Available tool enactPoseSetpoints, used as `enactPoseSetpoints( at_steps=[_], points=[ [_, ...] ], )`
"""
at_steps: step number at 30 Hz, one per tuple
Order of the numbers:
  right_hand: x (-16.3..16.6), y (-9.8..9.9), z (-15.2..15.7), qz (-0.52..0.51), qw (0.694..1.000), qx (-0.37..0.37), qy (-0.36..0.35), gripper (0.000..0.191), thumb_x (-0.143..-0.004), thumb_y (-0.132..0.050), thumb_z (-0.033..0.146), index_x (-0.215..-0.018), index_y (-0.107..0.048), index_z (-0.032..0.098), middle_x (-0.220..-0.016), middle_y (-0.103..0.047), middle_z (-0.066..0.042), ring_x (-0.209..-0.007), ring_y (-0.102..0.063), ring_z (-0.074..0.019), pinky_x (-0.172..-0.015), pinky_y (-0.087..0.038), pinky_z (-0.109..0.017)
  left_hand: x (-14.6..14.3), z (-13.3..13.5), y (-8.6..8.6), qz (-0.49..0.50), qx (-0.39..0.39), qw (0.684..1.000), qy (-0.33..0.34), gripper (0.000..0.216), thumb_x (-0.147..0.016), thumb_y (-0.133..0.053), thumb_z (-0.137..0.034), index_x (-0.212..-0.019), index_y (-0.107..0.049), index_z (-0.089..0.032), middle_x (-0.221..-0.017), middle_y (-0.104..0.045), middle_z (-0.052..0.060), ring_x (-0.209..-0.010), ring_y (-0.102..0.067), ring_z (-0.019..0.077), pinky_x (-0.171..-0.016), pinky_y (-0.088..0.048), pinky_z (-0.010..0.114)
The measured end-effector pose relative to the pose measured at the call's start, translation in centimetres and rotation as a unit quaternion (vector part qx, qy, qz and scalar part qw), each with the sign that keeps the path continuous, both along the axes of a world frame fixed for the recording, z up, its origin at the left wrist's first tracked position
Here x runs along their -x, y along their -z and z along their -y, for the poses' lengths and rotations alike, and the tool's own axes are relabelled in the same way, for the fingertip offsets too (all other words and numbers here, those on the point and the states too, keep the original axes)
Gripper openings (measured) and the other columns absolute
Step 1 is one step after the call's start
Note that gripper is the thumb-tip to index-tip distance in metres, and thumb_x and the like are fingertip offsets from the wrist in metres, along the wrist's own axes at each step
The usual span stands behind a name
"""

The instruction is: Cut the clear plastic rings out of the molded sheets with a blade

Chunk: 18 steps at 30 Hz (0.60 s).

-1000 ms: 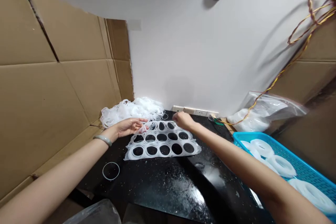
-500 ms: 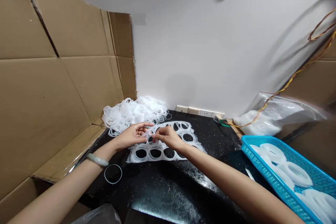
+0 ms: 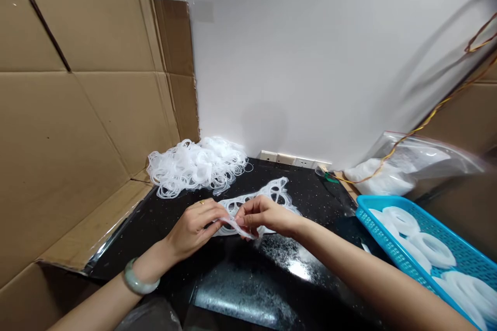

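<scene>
A translucent white sheet (image 3: 267, 189) with rows of round holes lies on the black speckled tabletop (image 3: 233, 279), its near part lifted and folded. My left hand (image 3: 194, 225), with a pale green bangle (image 3: 139, 280) at the wrist, is closed on the raised edge between thumb and fingers. Close beside it, my right hand (image 3: 266, 214) pinches the same folded edge, its fingertips partly hidden by the sheet. Behind the hands is a tangled heap of thin white rings (image 3: 198, 165).
A blue plastic basket (image 3: 365, 212) at the right contains several thick white rings (image 3: 433, 250). Behind it sits a clear bag (image 3: 388, 176) with white contents. Cardboard (image 3: 97, 114) walls the left side. Sockets (image 3: 285, 159) and a yellow-brown cable (image 3: 423, 123) run by the wall.
The flat sheet has been lifted and folded at its near side. Both hands have moved nearer to me and now grip its edge. The loose ring near my left wrist is no longer visible.
</scene>
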State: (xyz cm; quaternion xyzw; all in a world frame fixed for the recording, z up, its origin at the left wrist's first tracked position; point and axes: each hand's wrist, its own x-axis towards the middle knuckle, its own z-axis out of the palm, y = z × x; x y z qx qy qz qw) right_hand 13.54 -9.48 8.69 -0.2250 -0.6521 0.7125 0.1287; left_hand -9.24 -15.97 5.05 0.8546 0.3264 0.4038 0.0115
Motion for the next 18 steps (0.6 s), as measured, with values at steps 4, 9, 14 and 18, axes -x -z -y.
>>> enactPoseSetpoints(
  at_steps=[4,9,14,18],
  points=[
    [0.2,-0.1,0.0,-0.011,1.000,0.027,-0.004,0.035,-0.071,-0.079,0.043,-0.084,-0.071,0.011,-0.069,-0.068,-0.003,-0.057,-0.061,-0.0103,-0.050,-0.046,-0.020,-0.4,0.1,-0.6,0.034,-0.049,0.996,-0.071,0.018,-0.090,-0.059,-0.011,-0.103,-0.067,-0.021,-0.107,-0.067,0.007,-0.097,-0.062,0.0200,-0.090,-0.046,0.037],
    [0.7,-0.1,0.0,-0.034,0.998,0.054,0.017,0.032,-0.065,-0.084,0.036,-0.078,-0.071,0.010,-0.065,-0.064,-0.001,-0.051,-0.058,-0.0100,-0.046,-0.048,-0.022,-1.6,0.7,-0.7,0.124,-0.094,0.976,-0.153,0.016,-0.082,-0.068,-0.009,-0.091,-0.058,-0.017,-0.083,-0.060,0.003,-0.081,-0.058,0.0164,-0.071,-0.048,0.028],
    [0.9,0.0,0.0,-0.062,0.995,0.048,0.064,0.029,-0.067,-0.082,0.036,-0.079,-0.072,0.011,-0.063,-0.063,-0.002,-0.055,-0.058,-0.0116,-0.045,-0.050,-0.022,-2.2,1.6,-0.5,0.081,-0.103,0.989,-0.071,0.026,-0.078,-0.064,0.000,-0.097,-0.059,-0.016,-0.088,-0.064,0.005,-0.084,-0.060,0.0178,-0.077,-0.050,0.033],
    [1.0,0.1,0.2,-0.064,0.994,0.062,0.063,0.030,-0.064,-0.083,0.035,-0.076,-0.072,0.011,-0.065,-0.061,-0.001,-0.058,-0.056,-0.0113,-0.048,-0.052,-0.024,-2.2,1.4,-0.3,0.047,-0.094,0.994,-0.031,0.033,-0.078,-0.066,-0.001,-0.106,-0.063,-0.017,-0.097,-0.069,0.007,-0.091,-0.064,0.0195,-0.081,-0.051,0.034]
  ],
)
